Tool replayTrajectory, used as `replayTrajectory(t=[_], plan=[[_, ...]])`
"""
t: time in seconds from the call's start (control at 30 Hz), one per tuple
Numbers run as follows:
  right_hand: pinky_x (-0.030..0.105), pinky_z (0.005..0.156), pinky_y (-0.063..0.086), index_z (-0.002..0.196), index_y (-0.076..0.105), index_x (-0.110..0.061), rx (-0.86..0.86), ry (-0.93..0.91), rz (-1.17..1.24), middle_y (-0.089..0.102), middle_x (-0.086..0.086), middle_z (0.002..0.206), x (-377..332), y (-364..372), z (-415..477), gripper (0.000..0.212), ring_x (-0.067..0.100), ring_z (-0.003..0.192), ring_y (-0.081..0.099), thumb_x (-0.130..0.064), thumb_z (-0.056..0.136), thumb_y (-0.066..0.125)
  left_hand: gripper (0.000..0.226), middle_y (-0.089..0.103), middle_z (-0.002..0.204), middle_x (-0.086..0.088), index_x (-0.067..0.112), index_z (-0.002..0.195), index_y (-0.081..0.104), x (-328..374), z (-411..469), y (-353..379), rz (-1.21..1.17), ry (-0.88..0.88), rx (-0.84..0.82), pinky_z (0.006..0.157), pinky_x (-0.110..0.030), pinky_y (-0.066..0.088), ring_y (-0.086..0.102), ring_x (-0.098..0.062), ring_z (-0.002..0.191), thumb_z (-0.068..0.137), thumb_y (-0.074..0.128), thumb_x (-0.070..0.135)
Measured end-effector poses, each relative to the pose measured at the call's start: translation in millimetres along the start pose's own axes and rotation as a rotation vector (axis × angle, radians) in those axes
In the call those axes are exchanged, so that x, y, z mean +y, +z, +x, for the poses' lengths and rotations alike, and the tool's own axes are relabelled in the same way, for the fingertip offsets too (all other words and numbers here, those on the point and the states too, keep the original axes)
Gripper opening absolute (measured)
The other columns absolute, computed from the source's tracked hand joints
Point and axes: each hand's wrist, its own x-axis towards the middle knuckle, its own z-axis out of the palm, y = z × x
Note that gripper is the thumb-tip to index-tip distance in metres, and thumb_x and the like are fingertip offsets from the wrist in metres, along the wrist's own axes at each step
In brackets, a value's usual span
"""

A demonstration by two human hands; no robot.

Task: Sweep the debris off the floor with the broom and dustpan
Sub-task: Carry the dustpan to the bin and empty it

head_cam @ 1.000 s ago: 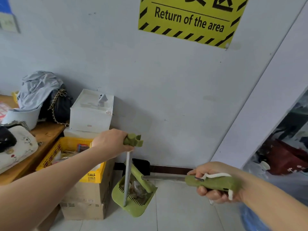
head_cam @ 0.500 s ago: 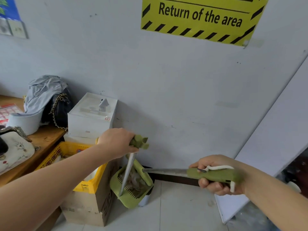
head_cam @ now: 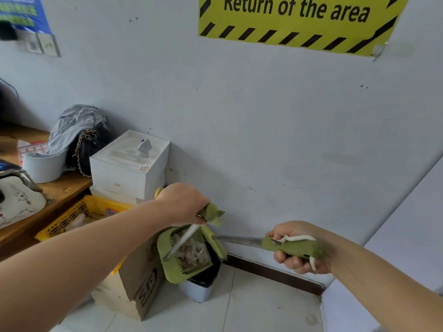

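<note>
Tipped off-centre, the dustpan (head_cam: 177, 274) could shed its debris (head_cam: 191, 250) onto the floor (head_cam: 263, 305) or the cardboard box (head_cam: 134, 286) rather than the bin (head_cam: 199, 289); a nudge from the broom (head_cam: 239, 240) would do it. Nearest, the right hand (head_cam: 294, 230) wraps tightly round the broom's green grip, shaft about level. Further on, the left hand (head_cam: 184, 202) clenches the dustpan's handle top; the loaded pan hangs tilted just above the bin, by the wall (head_cam: 263, 140)

A white box (head_cam: 129, 168), yellow crate (head_cam: 72, 219) and cardboard box (head_cam: 134, 291) stand beside a wooden table (head_cam: 62, 188).
</note>
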Motion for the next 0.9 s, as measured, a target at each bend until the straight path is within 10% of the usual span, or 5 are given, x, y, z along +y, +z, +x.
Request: replayTrajectory(t=[0.27,0.9], plan=[[0.011,0.030,0.022,0.101,0.036,-0.011,-0.071,0.020,-0.042,0.047,0.008,0.056,12.6,-61.9,34.6,0.017,0.012,0.030,0.035,-0.015,0.085,0.040,0.038,0.033,0.063,0.009,0.018,0.103,0.059,58.5,45.9,-13.6,0.105,0.120,-0.083,0.058,-0.033,0.036,0.045,-0.020,0.068,0.093,0.052,0.055],[0.013,0.031,0.022,0.100,0.042,-0.005,-0.090,0.047,0.032,0.046,0.009,0.057,19.9,-105.0,65.4,0.016,0.012,0.030,0.035,-0.012,0.085,0.042,0.021,0.030,0.056,0.000,0.005,0.105,0.060,116.8,87.1,39.7,0.175,0.485,-0.295,0.044,-0.027,0.019,0.043,-0.028,0.061,0.098,0.051,0.023]])
